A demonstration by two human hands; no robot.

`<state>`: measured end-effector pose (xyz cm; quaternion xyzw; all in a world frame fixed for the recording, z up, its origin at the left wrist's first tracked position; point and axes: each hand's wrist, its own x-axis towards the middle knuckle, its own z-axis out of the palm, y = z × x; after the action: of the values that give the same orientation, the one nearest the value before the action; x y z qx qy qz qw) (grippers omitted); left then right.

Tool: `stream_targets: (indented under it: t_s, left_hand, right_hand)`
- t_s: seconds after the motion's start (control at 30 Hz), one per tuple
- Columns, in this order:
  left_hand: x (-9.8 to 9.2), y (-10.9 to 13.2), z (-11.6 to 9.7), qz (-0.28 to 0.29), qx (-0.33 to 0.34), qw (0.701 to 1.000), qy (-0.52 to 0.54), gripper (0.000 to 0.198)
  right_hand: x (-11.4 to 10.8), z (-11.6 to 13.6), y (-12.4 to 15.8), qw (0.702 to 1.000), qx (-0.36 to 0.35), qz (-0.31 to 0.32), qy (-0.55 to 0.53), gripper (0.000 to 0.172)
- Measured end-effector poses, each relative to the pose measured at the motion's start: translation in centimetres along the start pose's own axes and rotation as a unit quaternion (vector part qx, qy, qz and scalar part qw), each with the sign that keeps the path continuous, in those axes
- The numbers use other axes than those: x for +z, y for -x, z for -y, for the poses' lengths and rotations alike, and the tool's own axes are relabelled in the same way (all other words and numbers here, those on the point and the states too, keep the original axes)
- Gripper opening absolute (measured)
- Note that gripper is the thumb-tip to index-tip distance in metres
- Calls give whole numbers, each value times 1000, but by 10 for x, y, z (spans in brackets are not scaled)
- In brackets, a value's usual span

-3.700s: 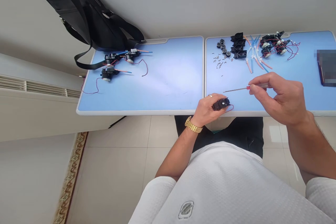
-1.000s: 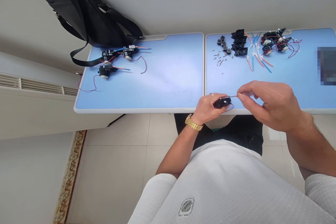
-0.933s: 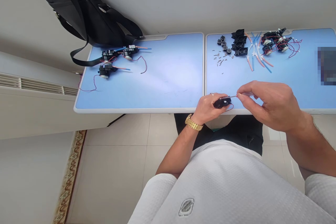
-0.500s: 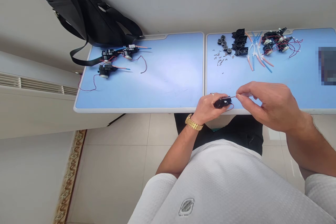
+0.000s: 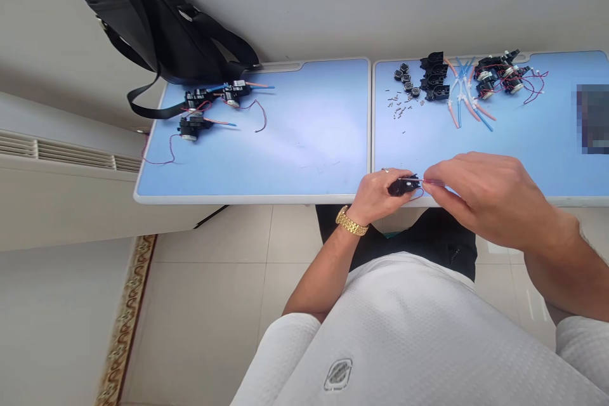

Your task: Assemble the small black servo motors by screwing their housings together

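Note:
My left hand (image 5: pixel 379 195) is closed around a small black motor assembly (image 5: pixel 402 186) at the table's front edge. A thin red wire (image 5: pixel 419 194) loops from its right side. Between the thumb and fingers of my right hand (image 5: pixel 490 196) is a slim screwdriver (image 5: pixel 434 183) with a clear handle. Its metal shaft points left and reaches over the assembly; I cannot tell exactly where the tip touches. My fingers hide part of both the tool and the assembly.
Small screws (image 5: pixel 398 105), round metal-faced parts (image 5: pixel 407 85), black housings (image 5: pixel 435 82) and blue and pink tubes (image 5: pixel 464 95) lie at the back right. Wired assemblies (image 5: pixel 504 73) sit beyond them, others (image 5: pixel 195 127) at the left near a black bag (image 5: pixel 157 19). A seam (image 5: pixel 371 133) splits the tabletop.
My right hand has shifted slightly left and its fingers have rolled around the screwdriver. The left hand and the assembly have stayed almost still.

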<state>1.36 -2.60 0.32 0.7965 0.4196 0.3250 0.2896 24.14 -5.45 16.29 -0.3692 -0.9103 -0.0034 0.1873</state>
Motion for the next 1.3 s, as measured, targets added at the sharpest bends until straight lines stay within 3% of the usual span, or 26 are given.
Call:
stream_targets:
  t_s: [0.3,0.6,0.87,1.13,1.3]
  left_hand:
    - [0,-1,1,6,13,1000,-8,28]
    - [0,-1,-1,3,2,1000,2,23]
    - [0,0,0,1,-2,1000,13,26]
    - [1,0,1,-11,7,1000,22,27]
    - [0,0,0,-5,0,1000,17,27]
  right_hand:
    - [3,5,-6,995,-16,-39,88,40]
    - [4,4,-3,1000,0,10,-23,27]
    - [9,4,-4,994,42,-27,98,52]
    - [10,5,-7,1000,4,-12,20,29]
    - [11,4,-6,996,9,-42,73,40]
